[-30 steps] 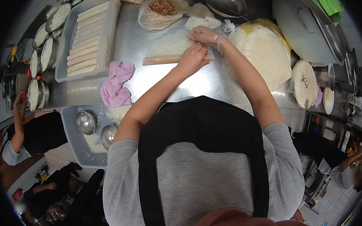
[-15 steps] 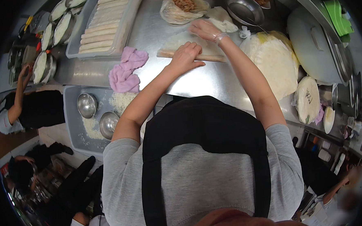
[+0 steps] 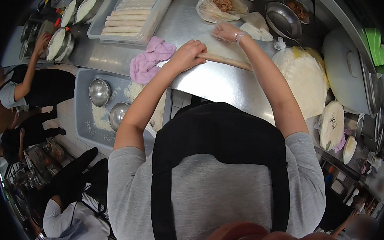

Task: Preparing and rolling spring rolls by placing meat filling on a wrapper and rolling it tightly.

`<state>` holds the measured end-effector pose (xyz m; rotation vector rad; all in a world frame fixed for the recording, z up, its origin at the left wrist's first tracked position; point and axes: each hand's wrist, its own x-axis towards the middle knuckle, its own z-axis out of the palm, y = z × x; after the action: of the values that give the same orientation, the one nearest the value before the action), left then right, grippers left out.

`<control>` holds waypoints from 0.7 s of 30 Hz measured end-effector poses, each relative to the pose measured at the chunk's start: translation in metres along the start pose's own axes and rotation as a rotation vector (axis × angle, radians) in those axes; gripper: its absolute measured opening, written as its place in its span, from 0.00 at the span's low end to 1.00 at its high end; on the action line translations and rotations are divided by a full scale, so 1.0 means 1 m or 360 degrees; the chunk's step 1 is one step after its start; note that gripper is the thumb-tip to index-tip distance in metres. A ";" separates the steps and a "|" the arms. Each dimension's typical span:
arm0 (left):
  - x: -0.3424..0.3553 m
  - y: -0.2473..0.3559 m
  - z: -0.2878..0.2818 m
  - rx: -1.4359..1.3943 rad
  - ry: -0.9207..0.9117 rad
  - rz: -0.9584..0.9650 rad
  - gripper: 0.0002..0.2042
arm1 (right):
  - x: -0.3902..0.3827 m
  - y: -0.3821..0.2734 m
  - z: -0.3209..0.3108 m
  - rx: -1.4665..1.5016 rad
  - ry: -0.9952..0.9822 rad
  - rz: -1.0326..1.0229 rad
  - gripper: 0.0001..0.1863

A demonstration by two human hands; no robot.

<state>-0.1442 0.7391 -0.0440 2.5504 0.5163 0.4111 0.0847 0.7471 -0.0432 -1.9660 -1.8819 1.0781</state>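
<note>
While a grey-blue tub (image 3: 82, 121) of loose white grains (image 3: 100, 115) stood lower and to the left of the pale roll (image 3: 228, 61), a clear tray (image 3: 159, 12) lay beyond it on the same side, holding similar rolls (image 3: 128, 19) side by side, probably so that they stayed straight. A crumpled purple cloth (image 3: 152, 59) sat just left of the roll, perhaps for quick wiping. The left hand (image 3: 190, 54) was closed around the roll's left end, seemingly to steady it on the steel counter (image 3: 212, 86); the other end slanted under the right forearm (image 3: 265, 66). Just beyond the roll spread a thin pale sheet (image 3: 221, 48). Over it the gloved right hand (image 3: 226, 32) had its fingers bent; whether they pinched anything, I could not tell. Farther beyond the roll, a bag of orange-brown filling (image 3: 223, 3) gaped open, apparently for easy reach. Right of the roll lay a broad white mound (image 3: 302, 77), edged by plastic, perhaps against drying.
</note>
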 end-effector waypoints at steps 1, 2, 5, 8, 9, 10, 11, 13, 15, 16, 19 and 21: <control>-0.003 0.001 0.001 -0.0046 0.0042 -0.0032 0.14 | 0.001 0.003 0.001 0.0006 0.0005 -0.0012 0.24; -0.005 0.001 0.002 -0.0092 0.0084 -0.0062 0.13 | 0.003 0.006 0.002 0.0012 0.0012 -0.0022 0.24; -0.007 0.004 -0.001 -0.0082 0.0020 -0.0109 0.13 | 0.000 -0.002 0.001 -0.0107 -0.0003 -0.0042 0.24; -0.002 0.003 -0.001 -0.0075 -0.0042 -0.0122 0.13 | -0.003 -0.007 -0.001 -0.0066 0.0001 -0.0029 0.24; 0.001 0.005 -0.004 -0.0078 -0.0046 -0.0118 0.13 | -0.003 -0.006 0.000 -0.0063 0.0002 -0.0024 0.24; 0.006 0.007 -0.006 -0.0017 -0.0135 -0.0172 0.14 | -0.002 -0.005 0.000 -0.0086 0.0010 -0.0048 0.24; 0.010 0.009 -0.006 0.0044 -0.0225 -0.0227 0.14 | -0.001 -0.004 0.000 -0.0109 0.0016 -0.0073 0.24; 0.019 0.013 0.001 -0.0050 -0.0197 -0.0159 0.14 | 0.005 0.006 0.003 -0.0107 0.0060 -0.0138 0.23; 0.022 0.014 0.006 -0.0203 -0.0183 -0.0170 0.15 | 0.007 0.009 0.004 -0.0101 0.0095 -0.0207 0.23; 0.021 0.012 0.009 -0.0204 -0.0187 -0.0173 0.15 | 0.008 0.006 0.003 -0.0114 0.0051 -0.0164 0.23; 0.022 0.018 0.011 0.0006 -0.0186 -0.0109 0.15 | 0.006 0.006 0.002 -0.0105 0.0042 -0.0137 0.24; 0.026 0.026 0.012 -0.0052 -0.0105 -0.0098 0.14 | 0.004 0.002 0.002 -0.0084 0.0070 -0.0162 0.24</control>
<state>-0.1092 0.7243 -0.0351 2.5007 0.5577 0.3095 0.0848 0.7495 -0.0472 -1.8827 -1.9827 0.9591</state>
